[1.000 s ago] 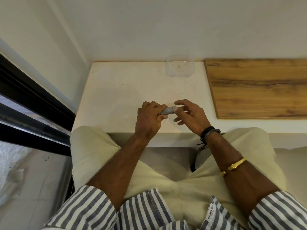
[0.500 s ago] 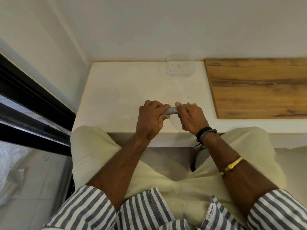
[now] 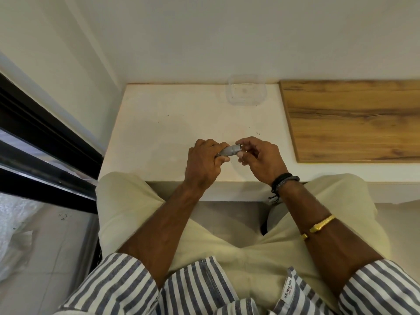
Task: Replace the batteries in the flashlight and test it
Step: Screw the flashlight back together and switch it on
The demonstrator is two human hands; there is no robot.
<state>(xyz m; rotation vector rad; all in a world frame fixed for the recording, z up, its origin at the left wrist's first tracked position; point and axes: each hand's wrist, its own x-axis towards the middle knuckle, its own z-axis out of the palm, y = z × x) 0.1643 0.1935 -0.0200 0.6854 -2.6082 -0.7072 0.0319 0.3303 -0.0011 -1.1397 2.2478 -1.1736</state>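
Grey metal cylinder of a small flashlight (image 3: 228, 151) sits clamped in the left hand (image 3: 204, 164), right hand (image 3: 259, 155) pinching its end cap between thumb and fingertips — a loose twist could drop cap or batteries off the white tabletop (image 3: 172, 123).

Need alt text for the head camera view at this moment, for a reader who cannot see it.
Seen from above, a seated person's left hand grips a small grey flashlight over a white table, while the right hand pinches its end. A clear plastic container sits at the table's far edge, beside a wooden board.
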